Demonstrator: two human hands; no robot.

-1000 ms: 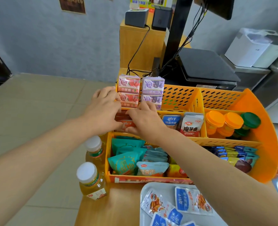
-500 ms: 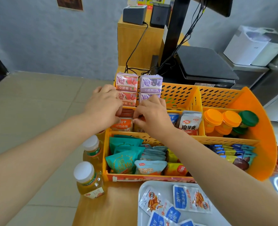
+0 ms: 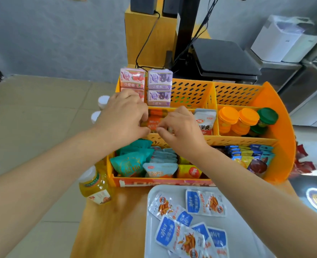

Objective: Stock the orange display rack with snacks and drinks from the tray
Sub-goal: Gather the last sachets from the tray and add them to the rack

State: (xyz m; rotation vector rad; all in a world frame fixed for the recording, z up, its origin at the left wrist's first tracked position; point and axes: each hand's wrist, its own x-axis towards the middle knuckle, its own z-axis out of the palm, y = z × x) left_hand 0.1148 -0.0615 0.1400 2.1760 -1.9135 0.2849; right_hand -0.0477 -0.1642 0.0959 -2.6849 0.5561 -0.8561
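While both hands worked in the orange plastic display rack (image 3: 276, 116), the left hand (image 3: 122, 118) & right hand (image 3: 181, 131) pinched soft orange snack packets (image 3: 154, 121) in the mid row, left end. Light, floppy, slippery; best held by the edges. More blue-and-white packets (image 3: 205, 202) lay on the white tray (image 3: 150, 229) by the rack's front edge.

Both hands meet over the rack's (image 3: 276, 127) middle tier, left hand (image 3: 123, 118) and right hand (image 3: 181, 130) pinching packets (image 3: 154, 121) between them. Just behind the grip: stacked drink cartons (image 3: 159, 88) in the back tier. Right of the grip, same tier: a pouch (image 3: 205, 121), then capped jars (image 3: 245, 120) further right. In front of and below the grip: front tier full of snack bags (image 3: 133, 162). Nearer still: tray (image 3: 150, 229) with sachets (image 3: 205, 202) on the table. Left of the grip, beside the rack: bottles (image 3: 95, 185).
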